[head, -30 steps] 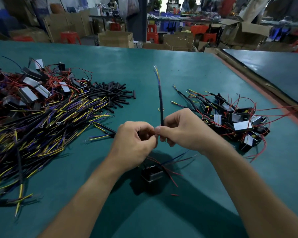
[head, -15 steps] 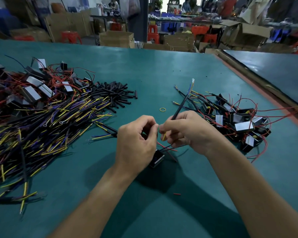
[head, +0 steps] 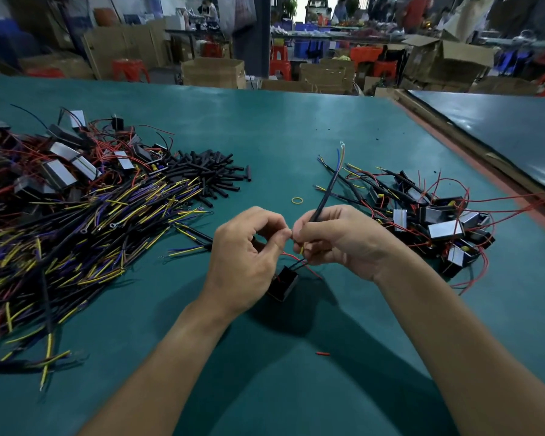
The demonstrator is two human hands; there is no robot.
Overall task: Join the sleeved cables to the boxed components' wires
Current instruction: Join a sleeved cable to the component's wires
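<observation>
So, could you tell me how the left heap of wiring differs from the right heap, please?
The left heap of black, yellow and purple cables is larger; the right heap of black boxed components is small and compact. The left heap is mostly loose cables; the right heap is mostly boxes trailing red wires. Both lie on the teal table.

Bright overhead light, blurred background

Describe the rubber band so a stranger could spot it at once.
On the green table, look between the cable heap at left and the component pile at right. Just beyond the left hand and right hand lies the rubber band, a small yellow ring. Unlike nearby yellow wires, it is a closed loop lying alone.
</observation>
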